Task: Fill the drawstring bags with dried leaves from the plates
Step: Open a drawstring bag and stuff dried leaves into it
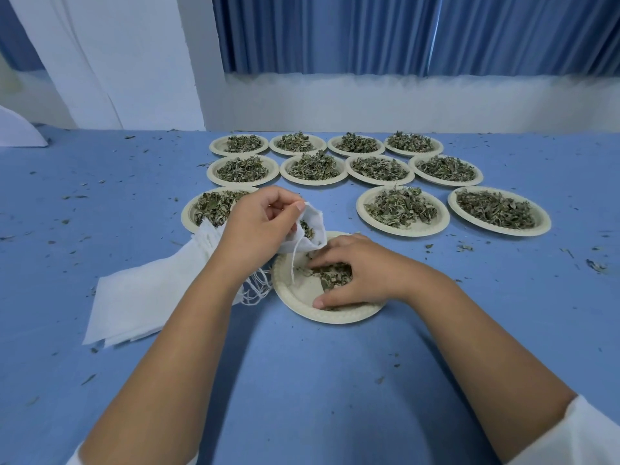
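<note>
from my remote seat i see the left hand (258,226) raised just above the table (302,380). its thumb and fingertips pinch the rim of a white drawstring bag (318,225) and hold the mouth pulled open toward the right. some green leaf shows inside the mouth, and the bag's cord (294,263) hangs down onto the near plate (302,307). the bag sits over the far left edge of that plate, just beside the right hand (355,270).

the right hand lies palm down in the plate. its fingers are curled round a clump of dried leaves (332,276), and the thumb stretches along the plate's floor near the front rim. the plate's left half shows its pale floor.

a stack of flat empty bags (141,297) lies on the table left of the plate, partly covered by the left forearm. its tangled cords (258,292) end just beside the plate's left rim.

beyond the hands, eleven more plates (402,231) stand in three rows, each heaped with leaves. the front-left plate (186,216) is partly hidden behind the left hand. loose leaf crumbs (593,265) lie scattered over the blue table, and a blue curtain (402,35) hangs behind it.
</note>
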The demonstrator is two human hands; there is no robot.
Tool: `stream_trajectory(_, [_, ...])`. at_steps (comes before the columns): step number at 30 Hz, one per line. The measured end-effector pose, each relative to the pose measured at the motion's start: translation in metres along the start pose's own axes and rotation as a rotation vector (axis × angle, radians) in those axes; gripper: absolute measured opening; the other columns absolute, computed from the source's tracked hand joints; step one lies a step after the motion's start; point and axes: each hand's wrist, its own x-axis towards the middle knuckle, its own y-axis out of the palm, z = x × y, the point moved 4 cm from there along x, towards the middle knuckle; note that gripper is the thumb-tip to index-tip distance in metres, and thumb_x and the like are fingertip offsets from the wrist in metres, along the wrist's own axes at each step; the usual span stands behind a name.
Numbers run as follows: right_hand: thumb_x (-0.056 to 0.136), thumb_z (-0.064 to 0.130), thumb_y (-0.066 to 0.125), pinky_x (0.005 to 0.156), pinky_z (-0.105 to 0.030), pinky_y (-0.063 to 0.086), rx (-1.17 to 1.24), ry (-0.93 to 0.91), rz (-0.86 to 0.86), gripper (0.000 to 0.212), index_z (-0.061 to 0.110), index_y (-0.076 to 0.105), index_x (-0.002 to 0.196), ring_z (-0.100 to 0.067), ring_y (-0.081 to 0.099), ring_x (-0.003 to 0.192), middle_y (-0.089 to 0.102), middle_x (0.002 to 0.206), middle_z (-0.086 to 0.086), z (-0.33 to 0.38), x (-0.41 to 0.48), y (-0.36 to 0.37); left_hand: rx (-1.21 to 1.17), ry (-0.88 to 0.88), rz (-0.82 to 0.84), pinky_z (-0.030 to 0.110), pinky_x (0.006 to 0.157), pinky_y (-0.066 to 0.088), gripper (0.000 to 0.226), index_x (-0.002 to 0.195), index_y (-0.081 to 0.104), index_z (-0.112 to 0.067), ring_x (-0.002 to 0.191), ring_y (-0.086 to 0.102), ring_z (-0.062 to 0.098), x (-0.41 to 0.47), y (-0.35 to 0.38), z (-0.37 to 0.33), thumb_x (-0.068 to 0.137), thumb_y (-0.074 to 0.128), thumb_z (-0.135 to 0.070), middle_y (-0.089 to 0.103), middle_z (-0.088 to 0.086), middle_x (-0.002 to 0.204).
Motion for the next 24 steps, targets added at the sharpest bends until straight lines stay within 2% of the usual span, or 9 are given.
stream_trajectory(4, [0.079, 0.04, 0.078, 0.105, -0.028, 0.036, 0.07, -0.019, -0.059, 0.033, 0.035, 0.071, 0.11, -0.008, 0.047, 0.115, 0.056, 0.119, 0.01, -0.001, 0.002, -0.004, 0.004, -0.002, -0.001, 0.012, 0.054, 0.046, 0.01, 0.086, 0.07, -0.018, 0.052, 0.057, 0.0, 0.0, 0.001, 0.0, 0.093, 0.064, -0.015, 0.063, -0.012, 0.057])
stream_trajectory(7, [0.083, 0.033, 0.075, 0.101, -0.034, 0.042, 0.074, 0.023, -0.102, 0.019, 0.03, 0.075, 0.102, -0.01, 0.055, 0.107, 0.059, 0.114, 0.008, -0.008, 0.004, -0.007, 0.014, -0.002, -0.003, 0.013, 0.054, 0.046, 0.011, 0.085, 0.069, -0.02, 0.053, 0.058, 0.001, 0.0, 0.001, 0.001, 0.093, 0.064, -0.016, 0.064, -0.012, 0.058])
stream_trajectory(10, [0.084, 0.041, 0.073, 0.097, -0.032, 0.044, 0.089, 0.041, -0.102, 0.017, 0.031, 0.075, 0.097, -0.006, 0.055, 0.102, 0.06, 0.109, 0.01, -0.013, 0.002, -0.009, 0.015, -0.004, 0.0, 0.012, 0.053, 0.045, 0.011, 0.084, 0.069, -0.02, 0.053, 0.057, 0.0, 0.0, 0.002, 0.001, 0.093, 0.064, -0.015, 0.063, -0.013, 0.057])
stream_trajectory(12, [0.079, 0.051, 0.073, 0.095, -0.029, 0.045, 0.114, 0.053, -0.083, 0.022, 0.035, 0.074, 0.095, -0.002, 0.055, 0.1, 0.059, 0.107, 0.014, -0.015, 0.0, -0.013, 0.014, -0.004, 0.002, 0.012, 0.053, 0.045, 0.011, 0.085, 0.069, -0.019, 0.052, 0.057, 0.0, 0.0, 0.002, 0.001, 0.093, 0.064, -0.015, 0.063, -0.014, 0.057])
stream_trajectory(16, [0.066, 0.059, 0.08, 0.087, -0.013, 0.04, 0.126, 0.073, -0.003, 0.052, 0.048, 0.065, 0.114, 0.005, 0.052, 0.101, 0.053, 0.108, 0.02, -0.02, -0.005, -0.017, 0.018, -0.007, 0.001, 0.014, 0.056, 0.046, 0.012, 0.084, 0.069, -0.019, 0.053, 0.057, 0.001, 0.0, 0.003, 0.001, 0.093, 0.064, -0.013, 0.062, -0.013, 0.058])
stream_trajectory(18, [0.067, 0.058, 0.08, 0.088, -0.013, 0.038, 0.106, 0.05, 0.009, 0.059, 0.051, 0.06, 0.122, 0.004, 0.05, 0.101, 0.051, 0.108, 0.017, -0.018, -0.004, -0.014, 0.016, -0.007, 0.007, 0.014, 0.056, 0.046, 0.012, 0.084, 0.069, -0.019, 0.053, 0.057, 0.001, -0.001, 0.004, 0.0, 0.093, 0.064, -0.013, 0.062, -0.012, 0.058])
stream_trajectory(21, [0.075, 0.049, 0.078, 0.096, -0.022, 0.041, 0.071, 0.004, -0.041, 0.044, 0.043, 0.067, 0.117, -0.003, 0.05, 0.104, 0.053, 0.109, 0.011, -0.011, 0.0, -0.008, 0.024, -0.004, 0.016, 0.012, 0.053, 0.045, 0.013, 0.084, 0.069, -0.02, 0.053, 0.056, 0.0, -0.002, 0.006, -0.001, 0.094, 0.064, -0.014, 0.062, -0.013, 0.058])
stream_trajectory(24, [0.078, 0.039, 0.079, 0.092, -0.026, 0.045, 0.072, 0.006, -0.071, 0.021, 0.035, 0.075, 0.099, -0.002, 0.055, 0.096, 0.057, 0.104, 0.01, -0.012, -0.001, -0.01, 0.026, -0.003, 0.016, 0.009, 0.046, 0.041, 0.013, 0.083, 0.068, -0.02, 0.052, 0.056, -0.002, -0.004, 0.008, -0.002, 0.094, 0.063, -0.014, 0.061, -0.015, 0.055])
